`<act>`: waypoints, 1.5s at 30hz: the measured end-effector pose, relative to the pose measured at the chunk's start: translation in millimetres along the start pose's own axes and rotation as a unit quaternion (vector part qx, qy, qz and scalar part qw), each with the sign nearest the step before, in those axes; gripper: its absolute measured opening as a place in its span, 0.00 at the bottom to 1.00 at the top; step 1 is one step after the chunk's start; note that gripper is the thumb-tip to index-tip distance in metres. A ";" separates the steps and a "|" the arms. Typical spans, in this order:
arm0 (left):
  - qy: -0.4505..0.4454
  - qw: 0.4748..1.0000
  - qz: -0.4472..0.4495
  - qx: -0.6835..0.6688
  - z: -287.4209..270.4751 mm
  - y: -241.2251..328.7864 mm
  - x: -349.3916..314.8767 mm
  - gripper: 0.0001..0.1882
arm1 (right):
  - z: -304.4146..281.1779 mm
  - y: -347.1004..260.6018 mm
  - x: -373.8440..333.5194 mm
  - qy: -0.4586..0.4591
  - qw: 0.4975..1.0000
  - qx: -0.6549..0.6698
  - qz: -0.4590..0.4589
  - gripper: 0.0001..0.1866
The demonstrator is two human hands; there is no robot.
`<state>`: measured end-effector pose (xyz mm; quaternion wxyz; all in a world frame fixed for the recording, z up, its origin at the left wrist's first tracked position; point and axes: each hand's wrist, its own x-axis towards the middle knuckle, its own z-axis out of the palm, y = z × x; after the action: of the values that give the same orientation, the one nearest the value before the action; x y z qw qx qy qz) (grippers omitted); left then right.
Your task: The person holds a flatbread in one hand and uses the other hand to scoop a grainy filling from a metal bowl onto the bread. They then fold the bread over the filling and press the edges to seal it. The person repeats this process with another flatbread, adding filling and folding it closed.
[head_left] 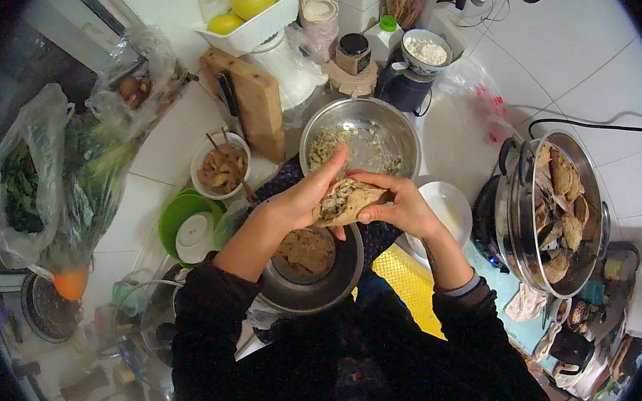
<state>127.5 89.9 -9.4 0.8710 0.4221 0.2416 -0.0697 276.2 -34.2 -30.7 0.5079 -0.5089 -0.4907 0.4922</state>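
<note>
Between my two hands, above the bowls, is a brownish dough wrapper folded around chopped filling, its upper side gaping so the filling shows. My left hand cups it from the left with the thumb raised. At the other end, the fingers and thumb of my right hand pinch its edge. Just beyond sits a steel bowl with loose chopped filling. Below my left wrist a second metal bowl holds a lump of brown dough. A white dish lies beside my right wrist.
To the right stands a steel steamer pot with several brown filled dumplings. On the left are a green basin, a bowl of food with chopsticks and bagged vegetables. Behind are a wooden chopping board and a flour bowl.
</note>
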 end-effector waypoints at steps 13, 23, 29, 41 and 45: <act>0.183 0.834 0.387 0.349 16.6 -18.9 -34.5 0.25 | 19.9 2.6 -2.4 0.139 0.982 0.124 -0.009 0.26; 0.272 0.760 0.457 0.373 17.9 -29.7 -30.1 0.14 | 24.7 1.6 -3.3 0.171 0.976 0.132 -0.010 0.25; 0.325 0.740 0.487 0.331 22.4 -36.2 -27.0 0.15 | 27.6 -1.0 -1.8 0.172 0.979 0.110 -0.021 0.25; 0.407 0.606 0.560 0.392 33.4 -37.1 -15.7 0.15 | 33.0 -3.0 -3.6 0.194 0.972 0.130 -0.012 0.24; 0.409 0.575 0.565 0.428 25.7 -37.2 -8.9 0.15 | 35.1 4.1 -1.3 0.212 0.968 0.132 -0.001 0.24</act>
<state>116.9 45.9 -17.7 0.2605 0.7803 0.2269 0.5213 241.1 -34.3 -34.8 0.6631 -0.5300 -0.3030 0.4330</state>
